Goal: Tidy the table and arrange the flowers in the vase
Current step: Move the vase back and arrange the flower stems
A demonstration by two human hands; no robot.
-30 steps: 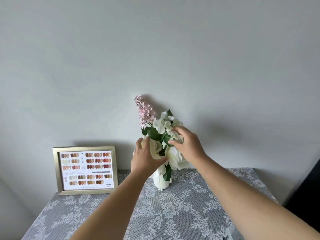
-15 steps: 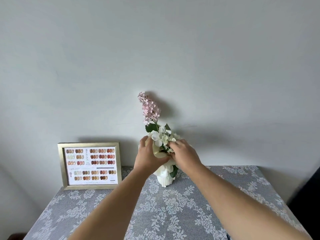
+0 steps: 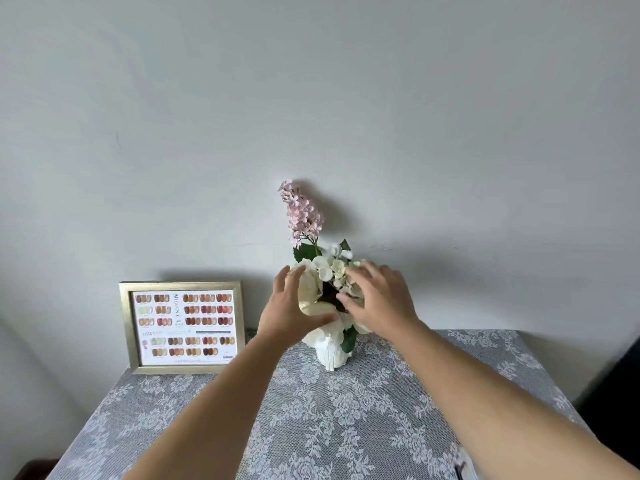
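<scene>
In the head view, the flowers (image 3: 329,271) are being cupped from both sides while standing in the white vase (image 3: 330,353), which is resting on the lace cloth (image 3: 311,427) near the table's back edge, close to the wall. The left hand (image 3: 294,306) is being held spread, its fingers wrapped round a cream bloom (image 3: 310,289); the right hand (image 3: 379,299) is likewise being held spread, fingertips pressed lightly against the white blossoms, nothing being pinched. A pink spray (image 3: 300,213) is being left standing upright above the rest. The stems are judged to be already seated in the vase, so only shaping of the bunch seems to be left; the cloth is being kept nearly bare, apart from a frame (image 3: 181,327) being leaned against the wall to the left and a small object at the lower right edge that cannot be made out. On the frame's nail-colour chart, "$24" is being shown; the vertical heading is too small to be read surely.
</scene>
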